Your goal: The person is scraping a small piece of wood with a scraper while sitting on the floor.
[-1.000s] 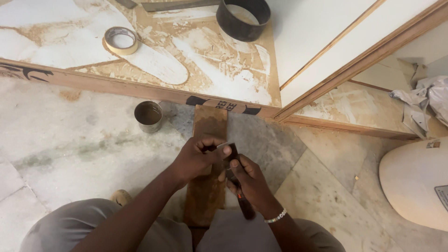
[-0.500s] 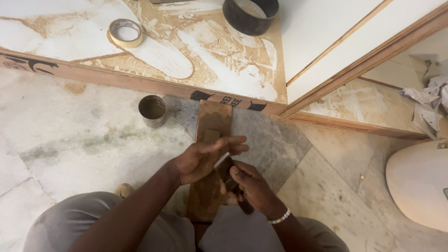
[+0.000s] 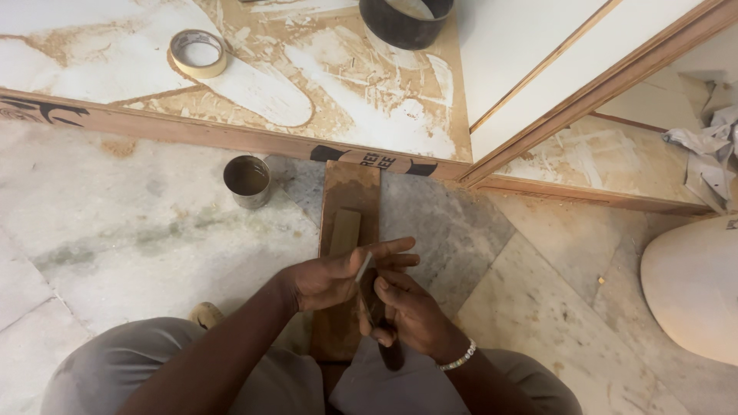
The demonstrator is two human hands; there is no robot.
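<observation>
Over wooden board (image 3: 350, 192), left hand (image 3: 330, 278) flat, right hand (image 3: 411, 319) gripping blade (image 3: 363, 269)

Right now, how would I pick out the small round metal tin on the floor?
Find the long wooden board edge crossing the stone floor. Just below it, left of the upright brown plank, stands the small round metal tin. Unlike the flat tape roll above, it is open-topped and holds dark liquid.

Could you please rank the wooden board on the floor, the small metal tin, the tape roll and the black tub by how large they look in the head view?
1. wooden board
2. black tub, cut off by the frame's top edge
3. tape roll and small metal tin: look alike, not ranked
</observation>
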